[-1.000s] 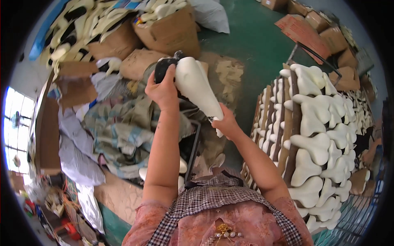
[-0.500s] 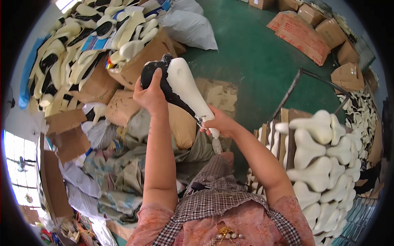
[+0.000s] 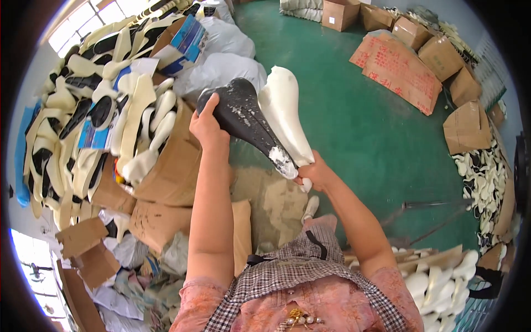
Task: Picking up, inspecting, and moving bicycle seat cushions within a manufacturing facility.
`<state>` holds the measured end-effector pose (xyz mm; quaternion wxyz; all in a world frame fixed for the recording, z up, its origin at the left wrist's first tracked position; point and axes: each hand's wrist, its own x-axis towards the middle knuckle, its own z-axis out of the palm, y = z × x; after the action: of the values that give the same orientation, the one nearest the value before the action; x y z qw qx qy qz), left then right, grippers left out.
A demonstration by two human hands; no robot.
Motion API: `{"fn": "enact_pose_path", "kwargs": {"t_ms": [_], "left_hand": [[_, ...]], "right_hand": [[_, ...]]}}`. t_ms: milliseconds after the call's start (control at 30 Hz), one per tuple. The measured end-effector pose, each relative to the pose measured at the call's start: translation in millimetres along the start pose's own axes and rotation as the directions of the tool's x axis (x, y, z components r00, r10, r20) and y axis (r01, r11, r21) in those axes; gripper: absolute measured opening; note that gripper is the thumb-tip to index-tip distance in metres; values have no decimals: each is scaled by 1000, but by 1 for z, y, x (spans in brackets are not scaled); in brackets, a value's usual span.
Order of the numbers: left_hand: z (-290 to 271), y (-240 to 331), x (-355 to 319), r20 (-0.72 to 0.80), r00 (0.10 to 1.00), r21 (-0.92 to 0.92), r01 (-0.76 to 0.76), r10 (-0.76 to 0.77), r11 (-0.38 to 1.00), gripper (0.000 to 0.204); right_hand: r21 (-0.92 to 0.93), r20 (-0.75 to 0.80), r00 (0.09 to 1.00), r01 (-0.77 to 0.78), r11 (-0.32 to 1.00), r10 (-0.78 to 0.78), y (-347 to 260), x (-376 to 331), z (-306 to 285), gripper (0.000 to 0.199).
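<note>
My left hand (image 3: pixel 209 128) is closed round the broad end of a black bicycle saddle shell (image 3: pixel 241 112), its thumb on the edge. White flecks dot the shell's face, and a larger white patch covers its narrow tip. Beside it on the right is a white foam saddle pad (image 3: pixel 284 113). The broad ends stand a little apart, while the narrow tips meet near my right hand (image 3: pixel 316 170). That hand grips the pad's narrow end, with a white bit showing below the fingers; some of its fingers are hidden.
At left, cardboard boxes (image 3: pixel 168 166) are heaped with black and cream saddle pieces (image 3: pixel 99 105). Grey-white sacks (image 3: pixel 221 72) lie behind them. White saddle pads (image 3: pixel 437 288) are stacked at lower right. Cartons (image 3: pixel 467 127) line the far right, around a green floor (image 3: pixel 354 127).
The black shell has turned to show its face, and its broad end has parted from the white pad. Both pieces have moved slightly right. My view has shifted over the floor.
</note>
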<state>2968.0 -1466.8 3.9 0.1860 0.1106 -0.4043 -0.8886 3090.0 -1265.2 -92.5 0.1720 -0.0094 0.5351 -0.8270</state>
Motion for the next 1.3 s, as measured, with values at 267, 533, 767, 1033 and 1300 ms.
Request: {"fn": "enact_pose_path", "kwargs": {"t_ms": [267, 533, 767, 1033, 1300], "left_hand": [[164, -138, 136, -21, 990, -167, -143, 141, 976, 19], [305, -276, 314, 8, 988, -54, -151, 152, 987, 17], [430, -403, 495, -18, 985, -143, -170, 169, 975, 15], [613, -516, 676, 164, 971, -121, -157, 176, 980, 17], [745, -615, 900, 296, 924, -104, -219, 241, 970, 17]], "right_hand": [[232, -49, 986, 168, 958, -161, -115, 173, -158, 40], [26, -146, 976, 168, 985, -162, -208, 344, -293, 37], [95, -206, 971, 145, 985, -123, -310, 544, -421, 36], [-27, -213, 975, 57, 998, -61, -421, 742, -561, 44], [-45, -71, 997, -30, 999, 27, -504, 1010, -693, 51]]}}
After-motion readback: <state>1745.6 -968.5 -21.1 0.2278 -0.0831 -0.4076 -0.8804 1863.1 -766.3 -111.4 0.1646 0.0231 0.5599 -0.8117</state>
